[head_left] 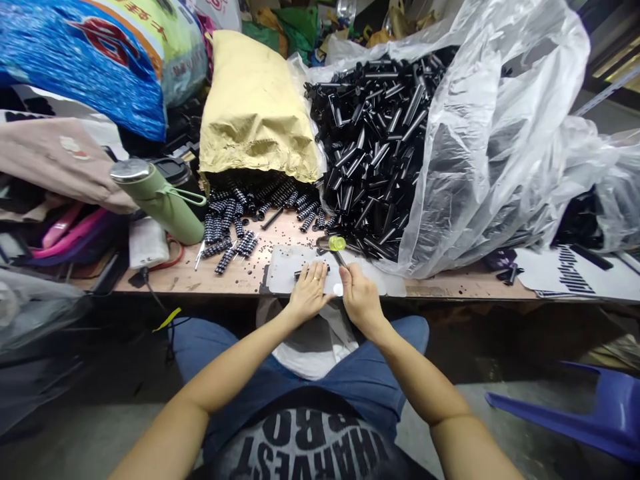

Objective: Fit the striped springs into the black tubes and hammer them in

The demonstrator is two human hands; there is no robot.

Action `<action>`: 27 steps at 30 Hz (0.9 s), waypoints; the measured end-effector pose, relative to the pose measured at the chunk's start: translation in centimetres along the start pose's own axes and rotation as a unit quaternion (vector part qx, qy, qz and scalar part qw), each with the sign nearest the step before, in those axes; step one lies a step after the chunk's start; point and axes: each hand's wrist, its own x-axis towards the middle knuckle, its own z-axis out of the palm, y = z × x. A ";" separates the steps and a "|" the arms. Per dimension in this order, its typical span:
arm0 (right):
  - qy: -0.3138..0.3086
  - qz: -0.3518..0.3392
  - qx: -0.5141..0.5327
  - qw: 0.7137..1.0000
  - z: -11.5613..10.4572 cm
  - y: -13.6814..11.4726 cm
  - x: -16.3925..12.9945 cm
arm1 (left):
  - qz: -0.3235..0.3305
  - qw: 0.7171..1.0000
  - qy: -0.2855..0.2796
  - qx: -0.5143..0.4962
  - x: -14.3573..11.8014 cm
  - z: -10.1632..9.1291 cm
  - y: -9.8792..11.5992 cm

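My left hand (309, 291) lies flat on the white plastic board (281, 261), fingers stretched over a black cylindrical piece (298, 275) whose ends peek out on both sides. Most of that piece is hidden under the fingers. Just to the right, my right hand (362, 300) is closed around the handle of a small hammer (337, 244) with a yellow-green, translucent face. The hammer's head is above the far part of the board. Beyond the board lie several black ribbed rollers with pale bands (215, 227), some with thin metal rods sticking out.
A yellow sack (260, 100) spills ribbed rollers. Beside it, a clear plastic bag (465, 160) holds a heap of black tubes (373, 153). A green tumbler (167, 203) and white power bank (149, 243) stand left. Small dark bits litter the table (240, 283). A blue plastic stool (600, 413) is at lower right.
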 end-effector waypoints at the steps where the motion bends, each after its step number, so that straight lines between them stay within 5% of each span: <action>1: -0.002 -0.022 0.011 1.000 0.3 -0.8 0.1 | -0.005 1.000 -0.004 -0.006 -0.1 0.3 0.4; 7: -0.152 -0.061 -0.087 0.983 2.7 -2.2 0.4 | -0.004 0.999 -0.005 -0.041 1.0 0.4 -0.2; 11: -0.103 -0.023 -0.098 0.990 1.2 0.7 0.6 | -0.073 0.996 -0.015 -0.053 0.9 -1.4 -0.2; 15: -0.074 0.003 -0.170 0.983 1.1 5.8 1.7 | -0.036 0.994 -0.048 -0.093 1.1 -3.7 -0.1; 19: -0.040 -0.013 -0.195 0.980 2.5 8.8 3.3 | -0.155 0.985 0.029 -0.070 8.6 -4.6 -4.2; 23: 0.033 -0.068 -0.137 0.988 2.4 8.4 6.1 | -0.188 0.981 -0.035 -0.028 17.0 -3.1 -8.5; 27: 0.091 -0.079 -0.058 0.991 1.5 7.4 10.0 | -0.195 0.980 -0.034 -0.026 19.0 -0.7 -9.3</action>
